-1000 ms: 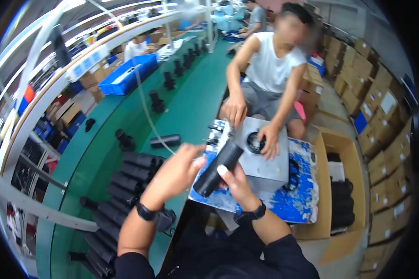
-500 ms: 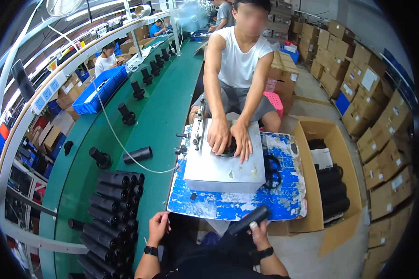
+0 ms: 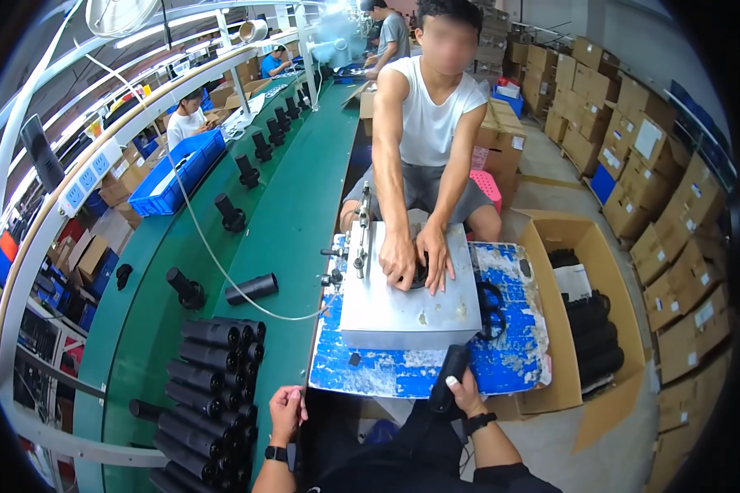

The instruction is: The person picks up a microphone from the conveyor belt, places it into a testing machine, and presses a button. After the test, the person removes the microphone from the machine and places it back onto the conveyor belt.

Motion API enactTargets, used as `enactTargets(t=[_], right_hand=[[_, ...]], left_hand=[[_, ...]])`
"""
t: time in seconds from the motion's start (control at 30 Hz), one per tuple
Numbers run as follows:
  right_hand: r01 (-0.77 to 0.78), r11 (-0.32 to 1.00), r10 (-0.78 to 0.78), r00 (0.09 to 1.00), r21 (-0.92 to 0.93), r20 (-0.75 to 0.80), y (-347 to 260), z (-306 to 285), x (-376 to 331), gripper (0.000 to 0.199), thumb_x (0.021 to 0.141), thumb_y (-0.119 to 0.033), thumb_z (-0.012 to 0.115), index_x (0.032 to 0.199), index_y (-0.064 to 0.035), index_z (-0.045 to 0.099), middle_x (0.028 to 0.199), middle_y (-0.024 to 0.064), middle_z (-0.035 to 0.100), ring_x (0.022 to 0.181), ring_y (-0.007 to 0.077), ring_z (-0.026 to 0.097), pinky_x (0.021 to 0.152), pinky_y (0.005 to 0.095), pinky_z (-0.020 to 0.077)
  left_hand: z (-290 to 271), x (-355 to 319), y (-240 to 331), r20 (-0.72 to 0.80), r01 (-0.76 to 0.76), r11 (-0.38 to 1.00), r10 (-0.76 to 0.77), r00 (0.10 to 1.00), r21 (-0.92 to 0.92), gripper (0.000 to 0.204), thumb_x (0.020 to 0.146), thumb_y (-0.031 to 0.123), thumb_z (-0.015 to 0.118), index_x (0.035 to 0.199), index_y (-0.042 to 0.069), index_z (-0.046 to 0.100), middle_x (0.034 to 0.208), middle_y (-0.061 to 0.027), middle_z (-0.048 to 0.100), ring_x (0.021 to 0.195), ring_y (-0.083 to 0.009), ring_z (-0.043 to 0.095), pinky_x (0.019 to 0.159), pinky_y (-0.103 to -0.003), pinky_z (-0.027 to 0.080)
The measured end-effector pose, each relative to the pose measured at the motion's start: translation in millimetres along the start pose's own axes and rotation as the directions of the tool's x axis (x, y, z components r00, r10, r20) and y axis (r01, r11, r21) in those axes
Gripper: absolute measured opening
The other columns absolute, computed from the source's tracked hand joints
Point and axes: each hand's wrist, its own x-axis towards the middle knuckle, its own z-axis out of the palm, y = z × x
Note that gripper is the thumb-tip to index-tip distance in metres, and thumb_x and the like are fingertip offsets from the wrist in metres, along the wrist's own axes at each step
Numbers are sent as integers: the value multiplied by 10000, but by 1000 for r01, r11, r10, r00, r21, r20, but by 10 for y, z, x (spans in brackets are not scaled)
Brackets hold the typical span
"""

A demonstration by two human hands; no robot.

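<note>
Long green bench point(image 3: 304, 193) runs up the left side; stacked tubes point(image 3: 201, 353) on its near end are round, no strap that I can see, so a knock from the left arm could roll some off. Open carton point(image 3: 543, 345) on the right: more dark tubes point(image 3: 594, 333) plus a pale sheet point(image 3: 571, 282) inside. Blue board point(image 3: 378, 376) carries a metal box point(image 3: 411, 333); co-worker's hands point(image 3: 396, 261) are on top of it, covering most of a dark round part point(image 3: 421, 271). Blue bin point(image 3: 158, 200) on the bench's far side has something pale in it, too small to tell. Thin hose point(image 3: 215, 259) arcs across the bench to fittings by the metal box; a snag could tug them. Black tube point(image 3: 450, 371) is in the right hand point(image 3: 467, 393), fingers wrapped round its side, upper end over the board's near edge in view; contact unclear. Loose grip or a bump on that edge could drop it. Left hand point(image 3: 286, 411): fingers curled, near the board's left corner; can't tell if it's holding anything.
</note>
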Motion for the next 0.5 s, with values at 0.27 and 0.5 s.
enactTargets(t=[0.27,0.5], right_hand=[[9,1000,-9,1000,-14,-8,-102,51,30,671,897,-491,714,1318,7,556,1107,129,663,1009,259,643,927,397,531],[-7,1000,7,1000,8,10,-177,58,34,648,890,-483,727,1287,3,565,1088,125,667,984,246,650,905,387,541]], left_hand=[[-38,36,-50,21,-6,999,7,1000,-37,127,1076,134,594,1109,39,671,709,-37,631,447,-113,559,398,-227,384],[-38,44,-98,25,-31,999,32,999,-41,124,1073,128,595,1109,36,671,725,-42,632,460,-114,564,408,-226,396]])
